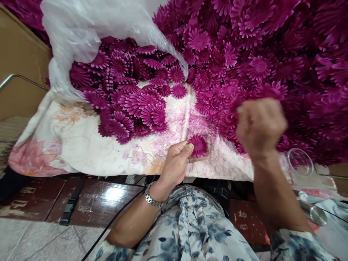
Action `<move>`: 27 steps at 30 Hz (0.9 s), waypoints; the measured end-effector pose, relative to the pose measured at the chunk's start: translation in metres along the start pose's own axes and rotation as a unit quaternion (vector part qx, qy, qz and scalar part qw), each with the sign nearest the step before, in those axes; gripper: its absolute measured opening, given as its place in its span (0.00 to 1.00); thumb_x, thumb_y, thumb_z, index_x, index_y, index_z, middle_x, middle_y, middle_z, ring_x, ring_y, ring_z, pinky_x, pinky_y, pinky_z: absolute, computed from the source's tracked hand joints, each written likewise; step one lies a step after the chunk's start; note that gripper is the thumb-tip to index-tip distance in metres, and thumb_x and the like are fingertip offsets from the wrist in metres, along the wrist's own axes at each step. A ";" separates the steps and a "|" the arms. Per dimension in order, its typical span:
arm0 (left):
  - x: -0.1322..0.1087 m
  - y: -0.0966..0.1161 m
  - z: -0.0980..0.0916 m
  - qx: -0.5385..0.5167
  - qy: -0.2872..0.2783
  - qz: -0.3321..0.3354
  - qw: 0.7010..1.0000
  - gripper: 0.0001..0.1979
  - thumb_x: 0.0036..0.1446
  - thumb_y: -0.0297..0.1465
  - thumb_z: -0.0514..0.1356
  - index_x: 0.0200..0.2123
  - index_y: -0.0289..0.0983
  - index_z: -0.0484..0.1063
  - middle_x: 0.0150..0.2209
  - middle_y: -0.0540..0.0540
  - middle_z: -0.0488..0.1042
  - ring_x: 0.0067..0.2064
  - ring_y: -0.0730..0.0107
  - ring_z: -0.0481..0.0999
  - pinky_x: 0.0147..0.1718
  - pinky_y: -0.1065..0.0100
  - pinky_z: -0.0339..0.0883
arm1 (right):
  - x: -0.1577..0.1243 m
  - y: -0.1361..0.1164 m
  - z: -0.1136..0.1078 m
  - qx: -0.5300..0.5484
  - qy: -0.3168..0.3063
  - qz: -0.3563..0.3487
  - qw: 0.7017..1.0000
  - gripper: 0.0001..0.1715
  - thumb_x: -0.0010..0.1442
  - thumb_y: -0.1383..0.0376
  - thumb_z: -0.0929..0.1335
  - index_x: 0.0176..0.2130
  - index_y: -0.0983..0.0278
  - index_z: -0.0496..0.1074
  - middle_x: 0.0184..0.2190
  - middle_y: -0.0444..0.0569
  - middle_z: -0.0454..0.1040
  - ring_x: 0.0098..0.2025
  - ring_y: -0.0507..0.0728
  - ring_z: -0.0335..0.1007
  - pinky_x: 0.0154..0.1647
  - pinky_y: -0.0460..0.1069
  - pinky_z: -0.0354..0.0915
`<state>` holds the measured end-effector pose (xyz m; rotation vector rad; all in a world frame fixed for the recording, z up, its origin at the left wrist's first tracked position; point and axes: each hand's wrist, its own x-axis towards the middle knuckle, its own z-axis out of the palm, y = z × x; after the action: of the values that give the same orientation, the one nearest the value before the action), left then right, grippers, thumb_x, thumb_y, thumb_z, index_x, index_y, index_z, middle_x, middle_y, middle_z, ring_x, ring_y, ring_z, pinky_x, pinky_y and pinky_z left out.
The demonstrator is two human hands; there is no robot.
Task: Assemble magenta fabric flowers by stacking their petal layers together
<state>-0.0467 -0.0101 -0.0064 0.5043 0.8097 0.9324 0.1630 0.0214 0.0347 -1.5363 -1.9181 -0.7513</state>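
My left hand (pixel 176 161) pinches a small stack of magenta fabric daisy flowers (pixel 198 145) between thumb and fingers, just above a stained floral cloth (pixel 89 141). A metal watch sits on that wrist. My right hand (pixel 259 123) is blurred and closed in a fist at the edge of a large heap of the same magenta flowers (pixel 258 50) on the right; whether it grips a flower I cannot tell. A second, smaller pile of flowers (pixel 127 90) spills from a clear plastic bag (pixel 89 25) at the upper left.
A cardboard box (pixel 19 61) with a metal bar stands at the left. A clear plastic cup (pixel 300 161) and a steel cylinder (pixel 315 214) lie at the right. Dark red tiles (pixel 95 199) and my patterned clothing fill the foreground.
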 end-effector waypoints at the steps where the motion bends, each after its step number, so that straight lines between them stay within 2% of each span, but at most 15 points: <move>1: 0.000 0.001 -0.001 -0.001 0.000 -0.005 1.000 0.15 0.39 0.38 0.70 0.19 0.32 0.71 0.20 0.50 0.70 0.26 0.70 0.74 0.36 0.57 0.75 | 0.008 0.016 -0.005 -0.043 0.004 0.033 0.999 0.11 0.63 0.63 0.61 0.33 0.63 0.71 0.27 0.49 0.68 0.33 0.56 0.63 0.36 0.54 0.58; 3: 0.001 0.003 -0.002 -0.005 -0.007 -0.011 1.000 0.14 0.41 0.37 0.69 0.22 0.32 0.73 0.23 0.48 0.72 0.29 0.66 0.77 0.37 0.55 0.75 | 0.020 0.039 -0.015 -0.113 0.001 0.074 0.991 0.16 0.62 0.56 0.62 0.37 0.65 0.73 0.34 0.55 0.70 0.41 0.61 0.64 0.41 0.59 0.56; 5: 0.002 0.004 -0.002 -0.009 -0.013 -0.013 1.000 0.14 0.42 0.37 0.68 0.24 0.31 0.74 0.23 0.47 0.73 0.29 0.64 0.78 0.38 0.55 0.75 | 0.024 0.038 -0.020 -0.118 0.024 0.073 0.990 0.20 0.60 0.54 0.65 0.44 0.66 0.72 0.39 0.58 0.71 0.46 0.64 0.64 0.44 0.62 0.56; 7: 0.004 0.004 0.000 -0.015 -0.019 -0.019 1.000 0.13 0.43 0.37 0.68 0.24 0.31 0.74 0.22 0.48 0.72 0.29 0.63 0.78 0.38 0.55 0.75 | 0.017 0.014 -0.019 -0.031 0.036 0.025 0.999 0.16 0.59 0.57 0.66 0.43 0.65 0.71 0.37 0.54 0.73 0.43 0.61 0.66 0.43 0.59 0.59; 8: 0.005 0.003 0.000 -0.021 -0.021 -0.021 0.999 0.14 0.43 0.37 0.68 0.24 0.31 0.73 0.21 0.48 0.72 0.29 0.64 0.78 0.38 0.55 0.75 | 0.010 -0.003 -0.016 0.057 0.007 -0.011 0.998 0.11 0.58 0.59 0.68 0.38 0.64 0.72 0.32 0.51 0.73 0.38 0.58 0.67 0.40 0.55 0.61; 10: 0.006 0.002 0.002 -0.028 -0.022 -0.022 0.999 0.14 0.43 0.37 0.68 0.23 0.31 0.73 0.22 0.48 0.72 0.29 0.65 0.77 0.37 0.56 0.75 | -0.005 -0.037 -0.007 0.222 -0.133 -0.072 0.963 0.07 0.60 0.61 0.67 0.34 0.63 0.70 0.28 0.46 0.72 0.31 0.53 0.66 0.34 0.50 0.63; 11: 0.006 0.001 0.002 -0.027 -0.023 -0.022 0.999 0.14 0.43 0.37 0.68 0.23 0.31 0.73 0.22 0.48 0.72 0.29 0.66 0.76 0.36 0.57 0.75 | -0.012 -0.051 -0.002 0.264 -0.155 -0.077 0.949 0.08 0.60 0.62 0.66 0.31 0.63 0.69 0.26 0.46 0.70 0.29 0.52 0.64 0.32 0.49 0.63; 13: 0.005 -0.001 0.002 -0.017 -0.016 -0.019 1.000 0.14 0.43 0.36 0.68 0.22 0.31 0.72 0.22 0.49 0.71 0.28 0.69 0.75 0.35 0.59 0.76 | -0.023 -0.068 0.007 0.313 -0.169 -0.070 0.932 0.09 0.60 0.64 0.66 0.28 0.64 0.66 0.23 0.45 0.68 0.28 0.52 0.62 0.31 0.48 0.62; 16: 0.004 -0.002 0.001 -0.001 -0.009 -0.004 1.000 0.15 0.42 0.37 0.68 0.21 0.32 0.71 0.22 0.51 0.70 0.27 0.72 0.73 0.35 0.60 0.76 | -0.029 -0.073 0.015 0.322 -0.152 -0.069 0.932 0.09 0.61 0.67 0.65 0.28 0.64 0.65 0.23 0.45 0.67 0.27 0.52 0.61 0.31 0.48 0.61; 20: 0.002 -0.001 0.000 0.003 -0.016 0.023 1.000 0.14 0.43 0.39 0.68 0.23 0.32 0.73 0.20 0.51 0.70 0.26 0.70 0.74 0.35 0.59 0.76 | -0.019 -0.053 0.014 0.222 -0.080 -0.065 0.969 0.09 0.60 0.70 0.65 0.27 0.65 0.66 0.23 0.47 0.68 0.28 0.52 0.61 0.31 0.48 0.61; 22: 0.002 0.001 -0.002 0.010 -0.010 0.026 1.000 0.14 0.43 0.39 0.68 0.23 0.32 0.74 0.20 0.51 0.71 0.26 0.69 0.75 0.34 0.59 0.76 | -0.004 -0.028 0.007 0.125 -0.007 -0.049 0.991 0.09 0.60 0.68 0.66 0.27 0.67 0.68 0.23 0.47 0.68 0.28 0.52 0.62 0.30 0.48 0.60; 24: 0.002 0.003 -0.004 0.009 -0.007 0.022 1.000 0.14 0.44 0.39 0.67 0.24 0.32 0.74 0.22 0.49 0.73 0.26 0.69 0.76 0.35 0.58 0.76 | 0.014 0.002 -0.003 -0.002 0.051 -0.011 0.999 0.11 0.61 0.64 0.65 0.30 0.68 0.70 0.25 0.49 0.69 0.31 0.53 0.64 0.34 0.50 0.60; 26: 0.002 0.004 -0.005 -0.002 -0.012 0.016 1.000 0.13 0.45 0.37 0.67 0.24 0.32 0.74 0.22 0.49 0.73 0.27 0.69 0.76 0.36 0.58 0.76 | 0.028 0.024 -0.012 -0.099 0.017 0.046 0.994 0.19 0.63 0.57 0.63 0.42 0.71 0.71 0.35 0.56 0.72 0.40 0.59 0.66 0.41 0.57 0.59; 27: 0.003 0.004 -0.005 -0.008 -0.013 0.013 1.000 0.13 0.45 0.37 0.67 0.23 0.32 0.74 0.22 0.50 0.72 0.27 0.69 0.76 0.37 0.58 0.76 | 0.031 0.027 -0.015 -0.107 0.000 0.063 0.992 0.25 0.62 0.53 0.63 0.46 0.73 0.69 0.39 0.60 0.71 0.44 0.62 0.65 0.43 0.60 0.57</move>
<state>-0.0518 -0.0055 -0.0075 0.5133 0.7729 0.9547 0.1854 0.0363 0.0696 -1.7687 -1.7672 -0.9249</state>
